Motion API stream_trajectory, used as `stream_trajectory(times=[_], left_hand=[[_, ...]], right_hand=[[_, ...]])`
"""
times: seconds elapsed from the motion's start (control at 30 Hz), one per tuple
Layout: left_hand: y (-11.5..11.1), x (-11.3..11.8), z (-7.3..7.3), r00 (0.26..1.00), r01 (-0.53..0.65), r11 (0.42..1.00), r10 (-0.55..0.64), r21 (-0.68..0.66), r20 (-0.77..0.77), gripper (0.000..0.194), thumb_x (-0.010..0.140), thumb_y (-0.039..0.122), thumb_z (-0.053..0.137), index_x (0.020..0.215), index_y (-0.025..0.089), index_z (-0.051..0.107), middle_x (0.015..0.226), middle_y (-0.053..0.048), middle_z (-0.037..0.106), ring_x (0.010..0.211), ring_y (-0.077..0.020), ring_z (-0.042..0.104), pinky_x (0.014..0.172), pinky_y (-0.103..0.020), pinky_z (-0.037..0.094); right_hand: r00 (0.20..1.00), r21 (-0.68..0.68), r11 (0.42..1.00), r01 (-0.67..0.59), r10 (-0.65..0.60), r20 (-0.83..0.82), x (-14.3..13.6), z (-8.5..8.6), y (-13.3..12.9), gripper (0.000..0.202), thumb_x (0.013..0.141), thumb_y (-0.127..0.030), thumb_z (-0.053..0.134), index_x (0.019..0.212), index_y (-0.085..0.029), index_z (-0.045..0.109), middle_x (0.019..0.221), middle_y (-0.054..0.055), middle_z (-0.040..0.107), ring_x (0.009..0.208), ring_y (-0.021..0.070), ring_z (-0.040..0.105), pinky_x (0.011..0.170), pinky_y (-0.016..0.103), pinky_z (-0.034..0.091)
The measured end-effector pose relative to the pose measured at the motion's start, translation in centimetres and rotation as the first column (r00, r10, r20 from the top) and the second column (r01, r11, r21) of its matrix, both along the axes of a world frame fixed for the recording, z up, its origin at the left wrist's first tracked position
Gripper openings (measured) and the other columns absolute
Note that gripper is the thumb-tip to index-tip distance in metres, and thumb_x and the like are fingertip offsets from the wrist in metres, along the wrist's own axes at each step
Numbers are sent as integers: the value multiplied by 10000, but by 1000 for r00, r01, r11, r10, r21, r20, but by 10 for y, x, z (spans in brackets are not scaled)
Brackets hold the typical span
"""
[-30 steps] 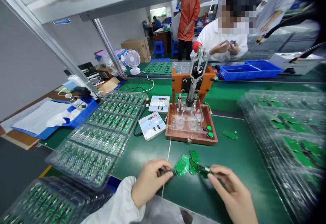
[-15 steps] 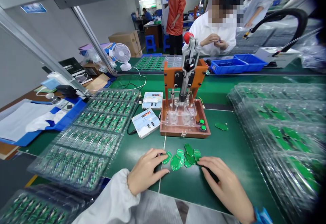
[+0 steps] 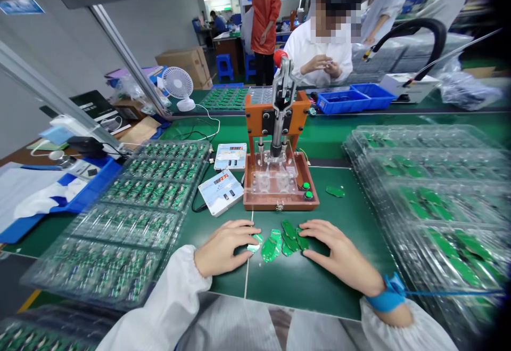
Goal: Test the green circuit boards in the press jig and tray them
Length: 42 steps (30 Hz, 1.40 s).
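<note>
A small pile of green circuit boards [image 3: 279, 239] lies on the green mat in front of me. My left hand [image 3: 223, 247] rests at the pile's left side, its fingertips touching one board. My right hand [image 3: 339, 255] lies flat at the pile's right side, fingers on the boards, and a blue wrist strap [image 3: 385, 295] circles that wrist. Behind the pile stands an orange press fixture [image 3: 279, 180] with a red-knobbed lever [image 3: 281, 74] raised. One loose green board [image 3: 334, 191] lies to the fixture's right.
Clear blister trays of boards [image 3: 147, 196] stack at the left and more trays [image 3: 431, 191] at the right. Two small meter boxes [image 3: 221, 191] sit left of the fixture. A co-worker in white [image 3: 319, 52] works across the bench by blue bins [image 3: 351, 98]. A fan [image 3: 178, 87] stands at the back left.
Both hands set the boards down on the mat and now rest flat beside the pile. The view shifted, so the bench appears farther left and my sleeves show more.
</note>
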<state>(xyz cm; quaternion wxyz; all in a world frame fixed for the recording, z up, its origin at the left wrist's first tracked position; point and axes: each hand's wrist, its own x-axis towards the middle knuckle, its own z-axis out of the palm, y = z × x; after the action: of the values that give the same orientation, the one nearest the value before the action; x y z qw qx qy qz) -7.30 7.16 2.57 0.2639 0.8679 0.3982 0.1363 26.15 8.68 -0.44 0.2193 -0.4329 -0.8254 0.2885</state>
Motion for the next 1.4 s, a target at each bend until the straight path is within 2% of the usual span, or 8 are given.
stream_trajectory(times=[0.17,0.3,0.47,0.67,0.9,1.2,1.33,1.4], left_hand=[[-2,-4,0,997,-23,999,19,45,80,183,936,258,669,1107,226,724,1280,-68,704,1245,-269,614,1070,-453,497],[7,-6,18,964,-94,991,67,93,258,166,930,315,717,1059,214,738,1204,-93,729,1182,-259,641,1040,-442,523],[55,10,38,902,-333,900,218,282,372,165,929,308,722,1062,213,743,1206,-99,722,1152,-274,640,1049,-508,506],[101,29,29,902,-372,857,244,356,355,209,870,222,779,1074,200,738,1175,-66,737,1126,-269,632,1026,-485,514],[99,30,25,918,-330,864,201,379,341,173,892,228,735,1063,207,733,1170,-63,733,1146,-267,620,1037,-478,510],[97,32,16,918,-330,837,176,437,355,122,918,208,666,1027,183,715,1191,-66,725,1202,-287,578,1075,-510,486],[86,40,13,876,-426,775,225,466,426,169,943,247,649,1091,178,695,1308,-113,661,1251,-299,562,1080,-532,475],[74,49,13,847,-454,748,194,484,494,139,951,236,636,1068,183,689,1198,-109,694,1139,-266,618,1007,-486,522]], right_hand=[[999,-14,1000,8,-8,-37,6,4,-4,247,981,-436,650,1178,-303,716,1307,66,670,1250,293,611,1052,519,544],[989,44,994,98,-92,-120,8,26,4,249,992,-478,626,1160,-312,707,1342,57,644,1236,277,625,1025,451,566],[983,279,953,122,-77,-169,-23,57,54,228,1005,-414,613,1157,-261,685,1309,91,653,1257,293,599,1068,494,525],[992,349,937,29,15,-122,-55,56,106,220,959,-286,677,1166,-213,686,1290,100,669,1242,286,601,1097,513,503],[993,337,941,-7,47,-110,-53,43,109,235,967,-300,667,1191,-232,687,1334,101,646,1294,299,567,1109,548,491],[987,340,941,5,50,-153,-57,46,101,205,998,-344,612,1150,-235,694,1297,101,661,1297,294,559,1135,547,455],[979,333,941,56,14,-205,-58,49,95,214,970,-356,640,1136,-235,703,1389,103,610,1332,300,540,1138,524,454],[962,340,930,136,-42,-270,-56,54,96,180,969,-324,619,1106,-235,695,1375,99,620,1313,296,557,1129,518,457]])
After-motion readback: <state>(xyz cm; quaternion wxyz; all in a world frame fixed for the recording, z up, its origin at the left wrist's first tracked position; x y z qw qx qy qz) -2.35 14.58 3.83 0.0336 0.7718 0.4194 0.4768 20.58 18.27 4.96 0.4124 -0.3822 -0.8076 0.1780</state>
